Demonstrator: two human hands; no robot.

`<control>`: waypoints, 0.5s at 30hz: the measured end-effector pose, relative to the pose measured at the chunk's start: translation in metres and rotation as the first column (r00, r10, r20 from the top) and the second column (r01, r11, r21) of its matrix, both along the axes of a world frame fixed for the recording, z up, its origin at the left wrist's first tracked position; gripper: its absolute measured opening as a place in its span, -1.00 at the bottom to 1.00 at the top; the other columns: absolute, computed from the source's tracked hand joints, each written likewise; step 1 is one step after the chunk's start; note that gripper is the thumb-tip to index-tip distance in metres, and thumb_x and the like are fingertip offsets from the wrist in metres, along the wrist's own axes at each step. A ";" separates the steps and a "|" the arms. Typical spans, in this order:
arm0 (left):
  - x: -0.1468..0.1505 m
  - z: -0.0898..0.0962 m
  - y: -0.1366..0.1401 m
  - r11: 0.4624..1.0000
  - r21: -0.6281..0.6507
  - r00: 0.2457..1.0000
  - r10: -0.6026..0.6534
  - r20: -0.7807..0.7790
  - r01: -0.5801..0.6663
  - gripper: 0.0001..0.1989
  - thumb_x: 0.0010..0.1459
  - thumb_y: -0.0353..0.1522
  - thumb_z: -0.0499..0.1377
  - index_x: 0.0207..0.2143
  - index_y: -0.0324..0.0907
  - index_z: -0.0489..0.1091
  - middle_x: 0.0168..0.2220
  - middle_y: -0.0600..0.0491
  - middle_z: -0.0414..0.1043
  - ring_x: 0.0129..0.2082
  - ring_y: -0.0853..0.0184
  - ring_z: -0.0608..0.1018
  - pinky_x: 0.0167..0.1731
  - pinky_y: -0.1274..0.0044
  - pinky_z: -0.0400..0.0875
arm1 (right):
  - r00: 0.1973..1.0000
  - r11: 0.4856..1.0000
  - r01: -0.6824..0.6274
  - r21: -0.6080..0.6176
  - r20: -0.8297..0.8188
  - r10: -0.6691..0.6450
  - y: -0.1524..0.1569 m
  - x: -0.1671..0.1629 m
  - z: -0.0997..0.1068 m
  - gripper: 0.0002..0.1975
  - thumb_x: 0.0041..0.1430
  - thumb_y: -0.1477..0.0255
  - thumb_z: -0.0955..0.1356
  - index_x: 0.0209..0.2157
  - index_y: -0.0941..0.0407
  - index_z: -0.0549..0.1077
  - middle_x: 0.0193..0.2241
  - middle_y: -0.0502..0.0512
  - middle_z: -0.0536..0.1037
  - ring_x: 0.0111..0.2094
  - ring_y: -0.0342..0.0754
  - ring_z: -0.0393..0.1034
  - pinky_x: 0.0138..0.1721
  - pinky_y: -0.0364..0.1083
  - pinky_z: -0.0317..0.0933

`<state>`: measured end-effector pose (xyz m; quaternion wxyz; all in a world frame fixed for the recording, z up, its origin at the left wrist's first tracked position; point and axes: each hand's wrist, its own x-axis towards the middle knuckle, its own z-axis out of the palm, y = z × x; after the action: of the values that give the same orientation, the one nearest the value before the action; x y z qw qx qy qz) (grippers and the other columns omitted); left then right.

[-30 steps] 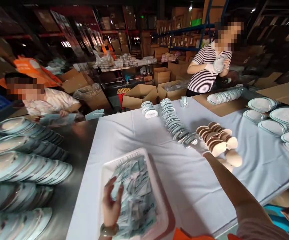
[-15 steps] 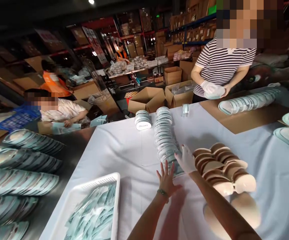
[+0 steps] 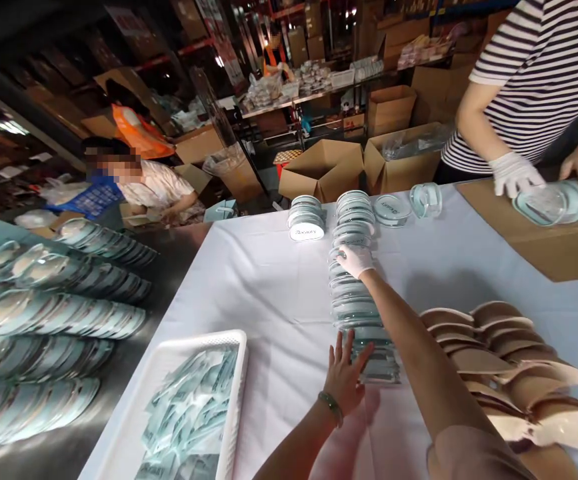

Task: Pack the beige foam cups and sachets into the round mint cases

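Note:
A long row of clear oval packs with pale blue-green edges runs away from me on the white cloth. My left hand, bare with a green bangle at the wrist, lies against the row's near end, fingers spread. Farther along, my right hand wears a white glove and has its fingers curled over packs in the row. A shorter stack of packs, its front one printed with "Beauty", stands left of the far end. To the right, beige moulded cups lie nested in overlapping rows.
A white plastic basket with flat blue-green packets is at the near left. More packs stand in rows on a dark table. Opposite, a person in stripes handles packs over a cardboard sheet. Open cartons stand beyond the table.
My right hand has moved forward along the row from near its close end. My left hand stays at the near end. The person opposite has lowered both hands to the packs on the cardboard.

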<state>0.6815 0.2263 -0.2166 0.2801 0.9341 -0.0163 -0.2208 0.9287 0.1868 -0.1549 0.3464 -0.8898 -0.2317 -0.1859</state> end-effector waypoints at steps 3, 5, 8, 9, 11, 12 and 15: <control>-0.067 -0.025 0.006 0.996 0.066 0.997 -0.058 0.058 0.054 0.04 -0.02 -0.55 0.25 0.51 0.04 0.04 0.54 -0.02 -0.64 0.53 -0.22 -0.37 0.40 -0.17 -0.21 | 0.993 0.993 -0.018 -0.118 -0.118 0.004 -0.007 -0.043 -0.010 -0.60 0.41 0.17 0.38 0.07 0.17 0.49 0.03 0.17 0.53 0.00 0.02 0.47 0.07 0.11 0.40; -0.137 -0.050 0.009 0.992 0.100 0.993 -0.081 0.088 0.072 0.01 0.02 -0.52 0.31 0.49 0.07 0.09 0.55 -0.06 -0.55 0.53 -0.28 -0.25 0.39 -0.17 -0.10 | 0.980 0.982 -0.023 -0.189 -0.197 -0.015 -0.010 -0.090 -0.020 -0.65 0.41 0.19 0.37 0.01 0.17 0.54 -0.02 0.17 0.55 -0.03 0.01 0.45 0.08 0.08 0.35; -0.255 -0.080 0.018 0.987 0.163 0.977 -0.043 0.208 0.009 -0.08 0.08 -0.47 0.35 0.46 0.11 0.17 0.57 -0.06 -0.42 0.52 -0.31 -0.11 0.36 -0.14 0.08 | 0.946 0.955 -0.057 -0.291 -0.321 -0.041 -0.003 -0.178 -0.041 -0.70 0.41 0.22 0.34 -0.09 0.11 0.62 -0.03 0.20 0.55 -0.02 0.07 0.40 0.05 0.05 0.27; -0.291 -0.085 0.023 0.983 0.181 0.969 -0.030 0.245 -0.016 -0.06 0.09 -0.48 0.35 0.47 0.13 0.13 0.57 -0.07 -0.40 0.52 -0.30 -0.09 0.35 -0.11 0.14 | 0.934 0.947 -0.083 -0.309 -0.357 -0.035 0.003 -0.207 -0.047 -0.70 0.41 0.22 0.33 -0.08 0.09 0.63 0.00 0.21 0.54 0.01 0.10 0.37 0.05 0.06 0.25; -0.348 -0.090 0.032 0.977 0.209 0.956 -0.023 0.294 -0.040 0.03 0.11 -0.51 0.33 0.52 0.15 -0.04 0.57 -0.09 -0.39 0.52 -0.27 -0.05 0.33 -0.05 0.23 | 0.910 0.942 -0.138 -0.306 -0.414 -0.002 0.014 -0.255 -0.055 -0.68 0.41 0.21 0.33 0.01 0.05 0.61 0.06 0.20 0.51 0.08 0.14 0.34 0.09 0.09 0.22; -0.368 -0.090 0.036 0.974 0.223 0.953 -0.030 0.302 -0.040 0.07 0.13 -0.52 0.32 0.53 0.16 -0.15 0.57 -0.11 -0.39 0.52 -0.25 -0.04 0.31 -0.04 0.25 | 0.902 0.944 -0.158 -0.290 -0.432 0.018 0.016 -0.273 -0.056 -0.66 0.40 0.20 0.34 0.08 0.04 0.59 0.09 0.19 0.50 0.11 0.14 0.32 0.12 0.09 0.21; -0.402 -0.086 0.045 0.960 0.281 0.951 -0.072 0.301 -0.017 0.15 0.13 -0.52 0.31 0.53 0.16 -0.34 0.56 -0.16 -0.37 0.51 -0.24 0.00 0.32 -0.06 0.22 | 0.913 0.958 -0.150 -0.244 -0.405 0.040 -0.012 -0.310 -0.054 -0.55 0.36 0.18 0.39 0.22 0.00 0.51 0.25 0.21 0.41 0.22 0.17 0.27 0.23 0.12 0.17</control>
<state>0.2800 0.2709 -0.3023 0.1361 0.9869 -0.0415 -0.0766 0.6192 0.1744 -0.2093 0.2701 -0.9353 -0.2235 0.0485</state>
